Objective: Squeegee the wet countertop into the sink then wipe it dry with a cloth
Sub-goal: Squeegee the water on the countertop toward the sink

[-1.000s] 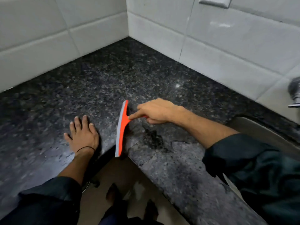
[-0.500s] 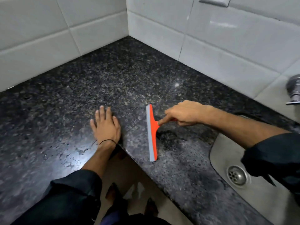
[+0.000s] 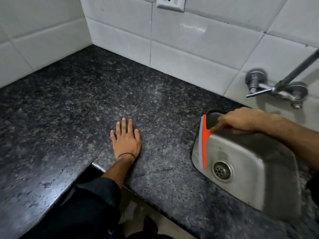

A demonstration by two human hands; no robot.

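Your right hand (image 3: 241, 120) is gripping the handle of the orange squeegee (image 3: 203, 140), with one finger pointing down along it. The handle is mostly hiding under your hand. The squeegee is long and thin, with a gray rubber strip along its left edge. It is sitting at the left rim of the sink (image 3: 241, 169), and its blade is hanging over the inside of the bowl.

The sink is shiny metal with rounded corners and a round drain (image 3: 221, 170) with little holes. Its right side is looking blurry.

Your left hand (image 3: 126, 137) is lying flat and loose on the countertop (image 3: 86, 100), fingers spread, holding nothing. A thin black band (image 3: 126, 154) is going around that wrist.

The countertop is dark, speckled stone. It is looking smooth, with small wet drops near the front left edge. White square tiles (image 3: 189, 49) are covering the wall. A metal tap (image 3: 276, 87) is sticking out of the wall, and its pipe is getting cut off at the right edge. A white wall plug (image 3: 170, 3) is cut off at the top.
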